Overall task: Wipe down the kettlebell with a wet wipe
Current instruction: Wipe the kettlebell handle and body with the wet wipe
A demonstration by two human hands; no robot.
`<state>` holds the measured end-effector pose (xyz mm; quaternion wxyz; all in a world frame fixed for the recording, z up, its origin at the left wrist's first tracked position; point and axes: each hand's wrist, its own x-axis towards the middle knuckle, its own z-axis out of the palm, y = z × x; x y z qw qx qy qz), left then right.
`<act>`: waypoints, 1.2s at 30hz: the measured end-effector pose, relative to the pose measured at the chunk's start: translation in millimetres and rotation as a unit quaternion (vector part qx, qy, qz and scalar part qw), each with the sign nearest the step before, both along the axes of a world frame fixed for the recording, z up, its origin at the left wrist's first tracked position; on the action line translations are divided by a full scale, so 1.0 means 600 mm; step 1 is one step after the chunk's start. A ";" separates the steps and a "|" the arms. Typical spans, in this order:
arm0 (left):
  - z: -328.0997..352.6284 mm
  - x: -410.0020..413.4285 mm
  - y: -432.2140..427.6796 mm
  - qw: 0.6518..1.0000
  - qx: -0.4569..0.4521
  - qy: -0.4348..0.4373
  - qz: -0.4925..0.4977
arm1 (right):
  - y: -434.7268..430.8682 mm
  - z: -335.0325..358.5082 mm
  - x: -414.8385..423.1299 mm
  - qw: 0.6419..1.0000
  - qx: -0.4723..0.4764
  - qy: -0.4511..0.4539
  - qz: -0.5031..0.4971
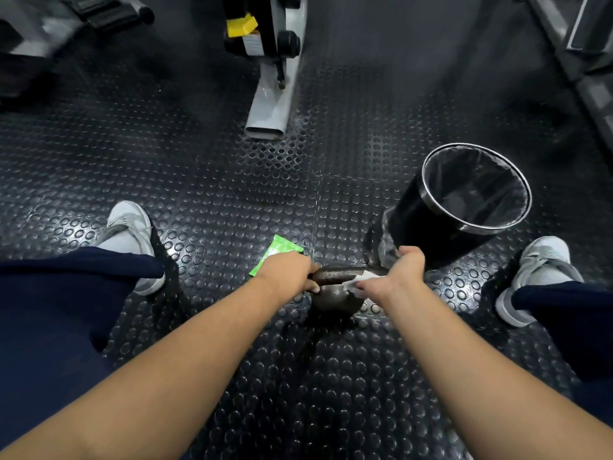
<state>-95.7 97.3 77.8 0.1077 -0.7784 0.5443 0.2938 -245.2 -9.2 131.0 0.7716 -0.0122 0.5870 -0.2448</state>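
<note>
A dark, worn kettlebell (335, 298) stands on the studded rubber floor between my feet, its handle running left to right. My left hand (288, 271) grips the left end of the handle. My right hand (396, 273) presses a white wet wipe (360, 279) against the right part of the handle. The ball of the kettlebell shows below the handle, partly hidden by both hands. A green wipe packet (277, 251) lies on the floor just behind my left hand.
A black waste bin (431, 224) with a clear liner stands just behind my right hand. A grey machine foot (270, 107) reaches toward me at centre back. My grey shoes (131, 227) (537, 270) flank the kettlebell. More gym frames fill the back corners.
</note>
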 end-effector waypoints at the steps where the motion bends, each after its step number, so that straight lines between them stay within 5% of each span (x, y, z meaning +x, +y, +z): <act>1: -0.001 -0.002 0.000 1.000 0.001 -0.001 -0.001 | -0.001 0.003 0.001 1.000 -0.004 -0.004 0.000; 7: -0.010 -0.010 0.004 0.997 -0.051 -0.058 -0.013 | 0.081 -0.029 0.053 0.996 -0.009 -0.008 0.091; 16: -0.005 -0.002 0.002 1.000 -0.021 0.004 0.006 | 0.015 -0.021 0.007 1.000 -0.020 -0.017 0.013; 22: -0.012 -0.005 0.007 0.996 -0.073 -0.057 -0.016 | 0.099 -0.034 0.046 0.997 -0.037 -0.026 0.070; 30: 0.007 0.001 -0.011 1.000 -0.009 -0.010 -0.010 | 0.029 -0.024 0.003 0.998 -0.041 -0.009 -0.041; 36: -0.006 -0.004 0.002 0.995 -0.057 -0.075 -0.024 | 0.103 -0.027 0.042 0.998 -0.025 -0.012 0.049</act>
